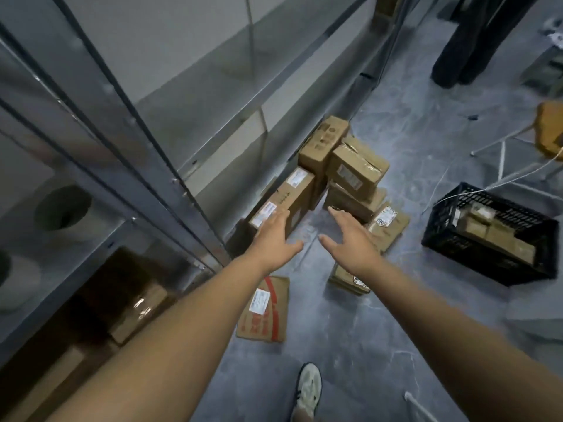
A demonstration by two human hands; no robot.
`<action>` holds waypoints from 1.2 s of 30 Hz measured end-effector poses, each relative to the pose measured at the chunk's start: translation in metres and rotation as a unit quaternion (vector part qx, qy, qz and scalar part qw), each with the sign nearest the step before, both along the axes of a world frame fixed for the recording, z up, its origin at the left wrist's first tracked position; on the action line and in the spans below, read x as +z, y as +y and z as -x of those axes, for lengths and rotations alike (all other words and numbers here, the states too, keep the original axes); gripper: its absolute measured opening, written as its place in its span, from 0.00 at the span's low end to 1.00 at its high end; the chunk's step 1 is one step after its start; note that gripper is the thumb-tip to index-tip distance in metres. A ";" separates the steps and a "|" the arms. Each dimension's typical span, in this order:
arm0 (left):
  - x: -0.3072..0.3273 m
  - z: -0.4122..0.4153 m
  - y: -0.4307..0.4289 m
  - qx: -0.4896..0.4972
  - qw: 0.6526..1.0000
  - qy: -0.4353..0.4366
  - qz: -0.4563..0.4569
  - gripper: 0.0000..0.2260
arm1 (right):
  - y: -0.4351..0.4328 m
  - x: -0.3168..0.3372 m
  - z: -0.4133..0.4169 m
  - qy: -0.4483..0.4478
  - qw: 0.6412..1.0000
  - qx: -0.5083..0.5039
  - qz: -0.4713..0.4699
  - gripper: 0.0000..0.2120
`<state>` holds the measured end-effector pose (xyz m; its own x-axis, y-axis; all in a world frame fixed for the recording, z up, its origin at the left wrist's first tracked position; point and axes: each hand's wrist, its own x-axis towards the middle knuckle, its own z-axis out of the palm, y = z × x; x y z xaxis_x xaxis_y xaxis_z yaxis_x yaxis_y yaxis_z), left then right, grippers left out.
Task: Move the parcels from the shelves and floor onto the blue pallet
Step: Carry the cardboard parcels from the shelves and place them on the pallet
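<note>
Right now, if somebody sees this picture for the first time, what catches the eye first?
Two bare arms reach forward, the left hand and right hand open, stretched toward a pile of cardboard parcels on the floor against the metal shelving. To the right stands a black crate with boxes inside.

Nothing on my feed is sharp enough to read; every mark is blurred. The long box [289, 196] carries two white stickers with faint print. The flat parcel [265, 312] shows red printing and a white label, both illegible. The taped box [356, 172] has a pale label, and the tall box [324, 141] has dark printed symbols. The low parcel [393, 226] has a white sticker with a dark hand-scrawl I cannot make out.
</note>
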<state>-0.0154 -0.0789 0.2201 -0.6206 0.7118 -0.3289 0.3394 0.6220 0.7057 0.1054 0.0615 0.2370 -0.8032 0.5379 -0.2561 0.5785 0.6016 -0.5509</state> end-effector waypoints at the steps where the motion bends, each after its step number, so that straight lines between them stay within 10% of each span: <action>1: -0.027 0.007 0.005 0.014 1.000 -0.012 0.009 0.34 | 0.007 -0.028 0.007 -0.008 1.000 0.002 0.008 0.32; 20: -0.610 0.021 -0.130 0.233 0.959 -0.100 0.126 0.37 | -0.089 -0.615 0.006 -0.145 0.909 -0.183 0.346 0.49; 28: -0.667 -0.002 -0.168 0.315 0.921 -0.212 0.090 0.34 | -0.134 -0.689 -0.007 -0.076 0.819 -0.326 0.466 0.33; 36: -0.565 -0.023 -0.128 0.313 0.918 -0.237 0.051 0.29 | -0.100 -0.578 -0.024 -0.042 0.821 -0.355 0.445 0.30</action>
